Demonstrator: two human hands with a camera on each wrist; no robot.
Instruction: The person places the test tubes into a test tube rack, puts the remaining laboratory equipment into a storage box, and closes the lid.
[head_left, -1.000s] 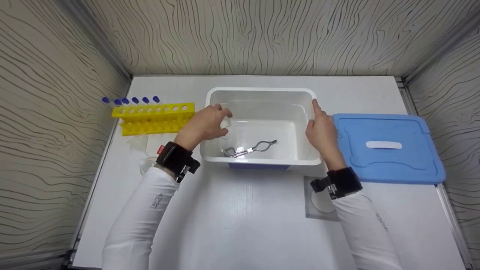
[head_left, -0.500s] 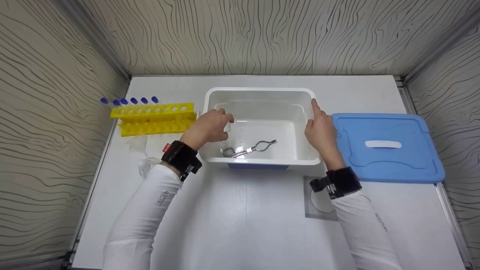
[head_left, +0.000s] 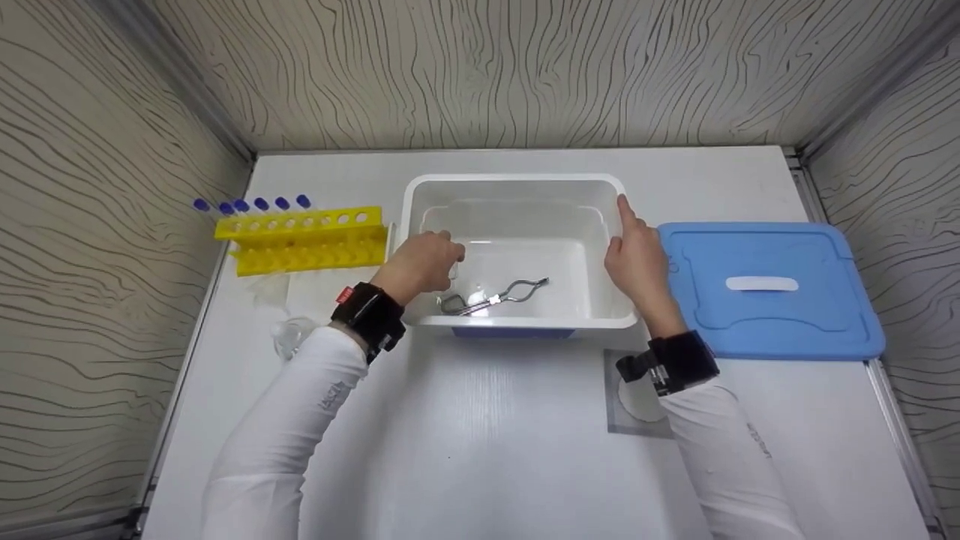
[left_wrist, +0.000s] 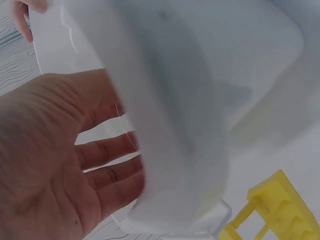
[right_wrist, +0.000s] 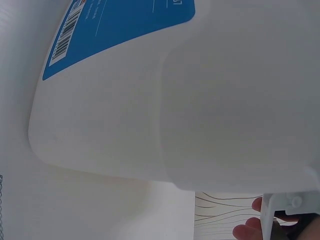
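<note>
My left hand (head_left: 421,264) reaches over the left wall of a white plastic storage bin (head_left: 517,178). It holds a clear, glass-like vessel (head_left: 454,271), mostly hidden by the fingers; only a thin transparent edge shows between thumb and fingers in the left wrist view. Metal tongs (head_left: 495,299) lie on the bin's floor near its front wall. At the opposite side, my right hand (head_left: 642,259) grips the bin's right rim, index finger along the edge and thumb towards the inside. The right wrist view has the bin's outer wall and blue label (right_wrist: 125,30).
A yellow test tube rack (head_left: 300,236) with several blue-capped tubes (head_left: 261,203) stands left of the bin. Clear glassware (head_left: 291,335) lies near my left forearm. To the right is a blue lid (head_left: 772,315). A grey square with a white disc (head_left: 637,401) lies partly under my right wrist.
My left hand has moved slightly lower inside the bin with the clear vessel, its fingers now covering more of it. The right hand stays on the rim. The head view has shifted a little.
</note>
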